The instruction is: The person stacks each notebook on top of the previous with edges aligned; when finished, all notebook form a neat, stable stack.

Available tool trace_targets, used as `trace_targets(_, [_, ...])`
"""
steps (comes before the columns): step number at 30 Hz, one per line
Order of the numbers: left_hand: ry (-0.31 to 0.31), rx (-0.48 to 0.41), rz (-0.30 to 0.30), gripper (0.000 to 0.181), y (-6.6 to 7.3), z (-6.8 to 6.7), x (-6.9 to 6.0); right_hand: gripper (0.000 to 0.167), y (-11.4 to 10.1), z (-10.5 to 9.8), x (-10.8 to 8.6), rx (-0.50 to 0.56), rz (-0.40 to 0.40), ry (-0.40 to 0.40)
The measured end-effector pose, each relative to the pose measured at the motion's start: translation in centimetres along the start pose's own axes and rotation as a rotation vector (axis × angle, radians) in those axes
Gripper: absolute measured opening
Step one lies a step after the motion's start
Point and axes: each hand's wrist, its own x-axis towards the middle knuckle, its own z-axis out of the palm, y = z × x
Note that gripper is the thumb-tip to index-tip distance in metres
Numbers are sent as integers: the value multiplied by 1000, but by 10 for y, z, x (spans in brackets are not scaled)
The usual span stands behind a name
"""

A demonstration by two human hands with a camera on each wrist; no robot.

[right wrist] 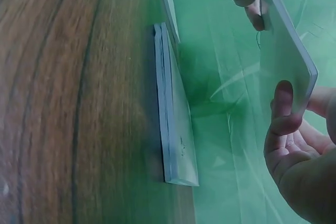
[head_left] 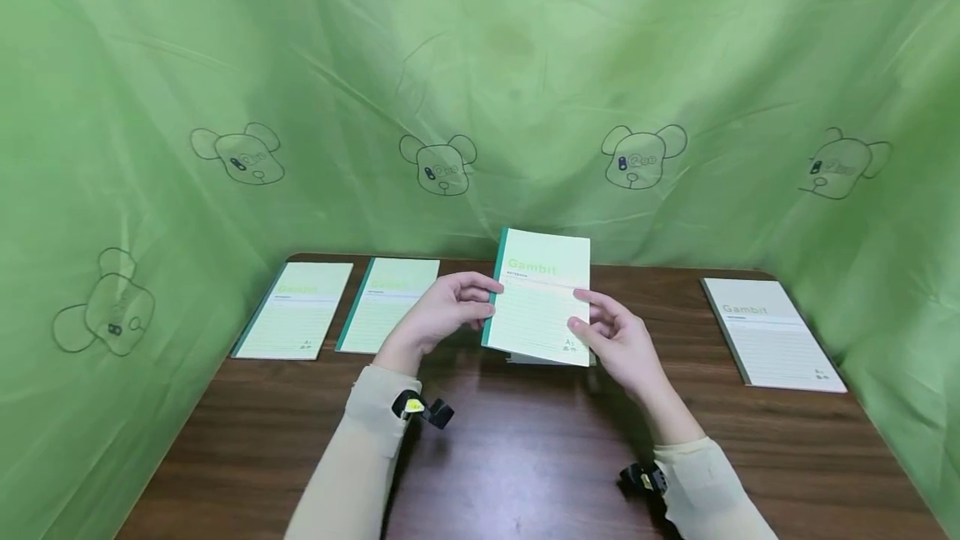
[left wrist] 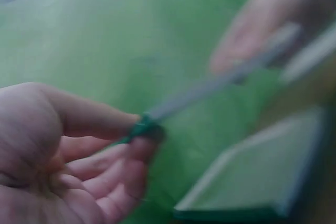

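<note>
A pale notebook with a teal spine (head_left: pixel 542 273) is held up in the air, slightly tilted, over the middle of the table's far part. The left hand (head_left: pixel 452 307) pinches its spine edge between thumb and fingers; the left wrist view shows this hand (left wrist: pixel 84 156) blurred. On the opposite edge, the right hand (head_left: pixel 621 344) grips with thumb and fingers. In the right wrist view the raised notebook (right wrist: pixel 286 45) appears nearly edge-on, clear of two stacked notebooks (right wrist: pixel 176 119) on the table. The head view mostly hides that stack behind the raised one.
Two similar notebooks lie at the left, one at the far left (head_left: pixel 296 311) and one (head_left: pixel 390 298) beside the left hand. Another notebook (head_left: pixel 772 332) lies at the far right. A green curtain (head_left: pixel 525 90) surrounds the back and sides of the brown table (head_left: pixel 510 457).
</note>
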Motion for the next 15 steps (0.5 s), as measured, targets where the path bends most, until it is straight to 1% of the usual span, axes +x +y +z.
trace_targets(2, [19,22,1,35,-4,6,1,47,-1,-2,0,-21,4,-6])
trace_targets(5, [44,48,13,35,-16,13,4,48,1,-6,3,-63,11,-23])
trace_targets(8, [76,62,25,35,-27,19,7,50,7,-9,9,-94,20,-39])
trace_targets(12, [117,65,8,34,-38,26,13,51,19,-10,16,-126,35,-50])
trace_targets(15, [129,83,-10,35,-45,29,18,50,28,-10,21,-151,45,-51])
